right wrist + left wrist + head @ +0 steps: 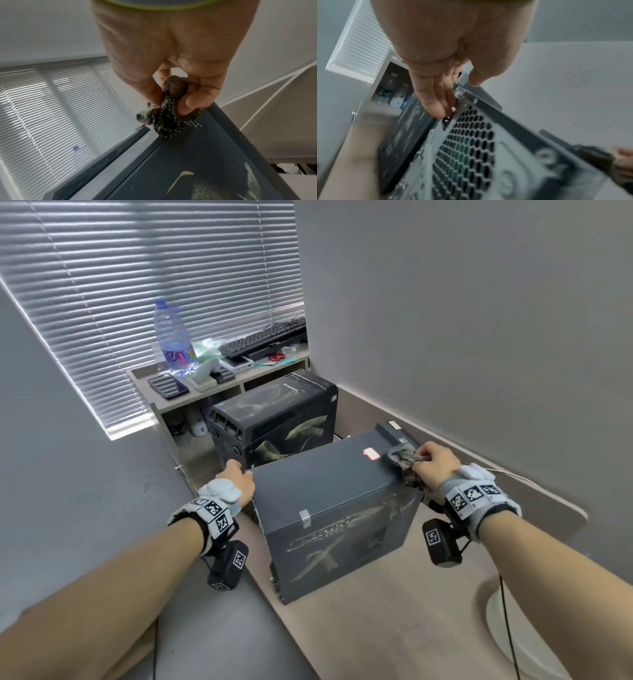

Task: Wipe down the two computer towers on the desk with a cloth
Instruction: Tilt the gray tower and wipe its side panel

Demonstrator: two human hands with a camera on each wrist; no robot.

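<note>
The near computer tower (325,491) is dark grey and stands on the desk (394,628), with a pink sticker on top. The far tower (274,419) is black with green camouflage marks and stands behind it. My right hand (435,460) grips a bunched dark patterned cloth (404,457) on the near tower's top at its far right edge. In the right wrist view my right hand (171,102) pinches the cloth (168,121) against the tower (197,155). My left hand (236,477) rests on the tower's left top corner. Its straight fingers (436,102) lie against the perforated rear panel (467,148).
A low shelf unit (150,378) behind the towers carries a large water bottle (173,337), a keyboard (263,337), red scissors (276,357) and small devices. Window blinds (137,285) hang behind. A grey wall (479,337) runs close on the right, with a white cable (507,472) beside it.
</note>
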